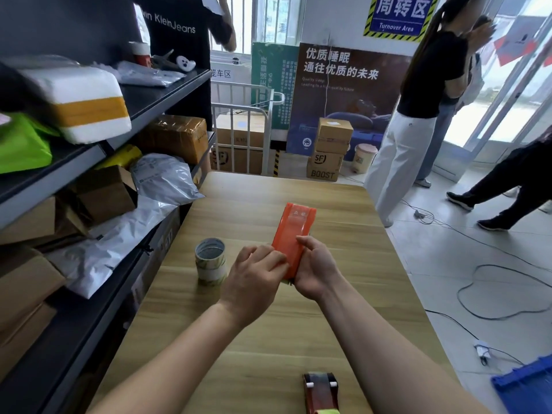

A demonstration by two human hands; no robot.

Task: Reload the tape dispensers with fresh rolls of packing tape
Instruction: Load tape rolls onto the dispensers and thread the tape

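An orange tape dispenser (294, 231) is held over the middle of the wooden table (343, 264), its far end pointing away from me. My right hand (315, 268) grips its near end from the right. My left hand (257, 277) presses its fingers on the dispenser's near left side. A stack of tape rolls (210, 261) stands upright on the table just left of my left hand. A dark red tape dispenser (321, 394) lies at the table's near edge, apart from both hands.
Black shelves (89, 156) with parcels, boxes and mail bags run along the table's left side. People stand behind the shelves and to the right on the tiled floor, where cables (493, 294) trail. A blue crate (525, 386) sits at lower right. Cardboard boxes (330, 150) stand beyond the table.
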